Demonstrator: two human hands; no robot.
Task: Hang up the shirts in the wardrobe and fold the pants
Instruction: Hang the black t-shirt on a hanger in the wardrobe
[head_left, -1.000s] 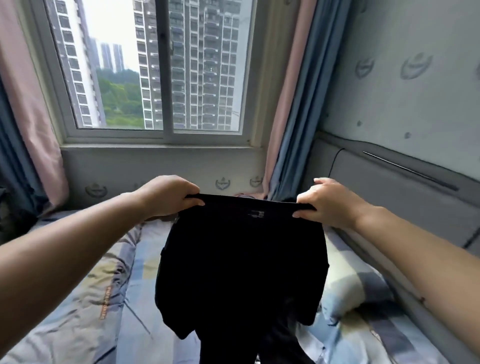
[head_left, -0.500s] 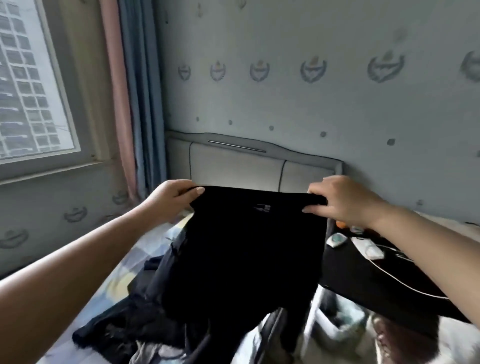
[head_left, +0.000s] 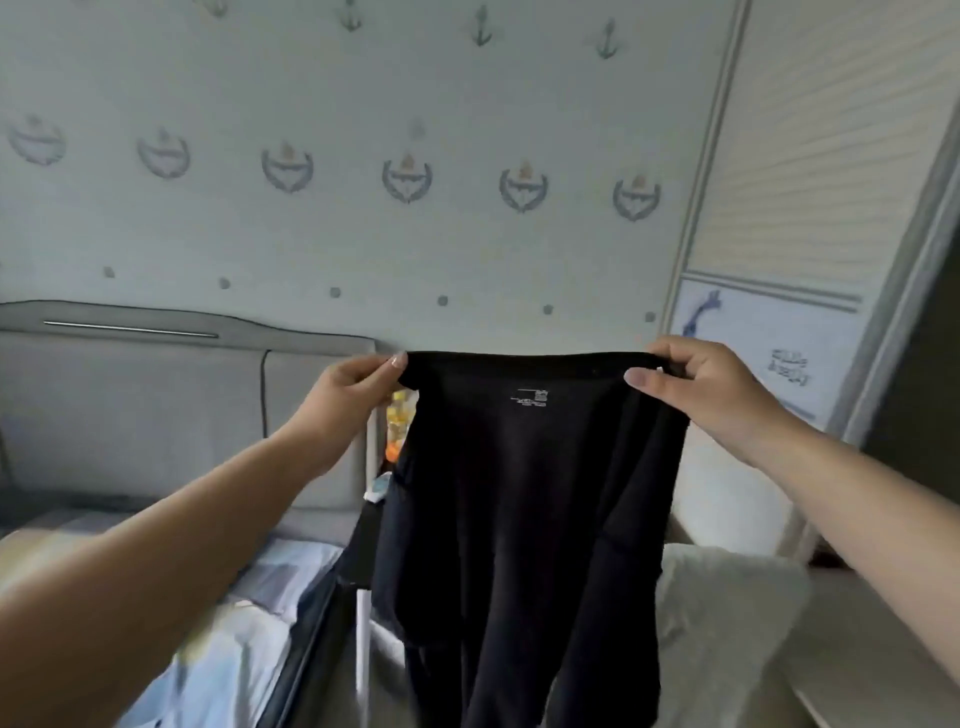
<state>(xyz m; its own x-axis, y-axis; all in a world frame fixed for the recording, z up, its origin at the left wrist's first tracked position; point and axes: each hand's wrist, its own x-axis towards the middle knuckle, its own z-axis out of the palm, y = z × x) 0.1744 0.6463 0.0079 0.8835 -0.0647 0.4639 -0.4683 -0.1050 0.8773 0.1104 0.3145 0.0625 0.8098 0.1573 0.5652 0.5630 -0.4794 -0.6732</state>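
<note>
Two bare hands hold a black soft-fabric garment (head_left: 524, 499) up in front of the person, stretched by its top edge. The left hand (head_left: 343, 395) pinches the left end of that edge, its thumb and fingers (head_left: 397, 360) clamped on the cloth. The right hand (head_left: 696, 387) grips the right end, its fingers curled over the hem and the thumb (head_left: 641, 376) pressed against the front of the fabric. The top edge runs nearly level between the two hands, and a small white printed label (head_left: 531, 397) shows just below its middle. The rest of the garment hangs straight down and leaves the bottom of the view, so whether it is a shirt or pants cannot be told.

Behind the garment stands a pale wall with a row of wreath-shaped emblems (head_left: 407, 176). A grey padded headboard (head_left: 156, 395) sits at the left, and below it lies a bed with light blue and white patterned bedding (head_left: 260, 613). A white wardrobe with a slatted sliding door (head_left: 810, 156) rises at the right edge. Just left of the hanging cloth, some small yellow and orange objects (head_left: 399, 421) are partly hidden and too blurred to identify. A fluffy off-white cushion (head_left: 727, 623) lies low at the right.
</note>
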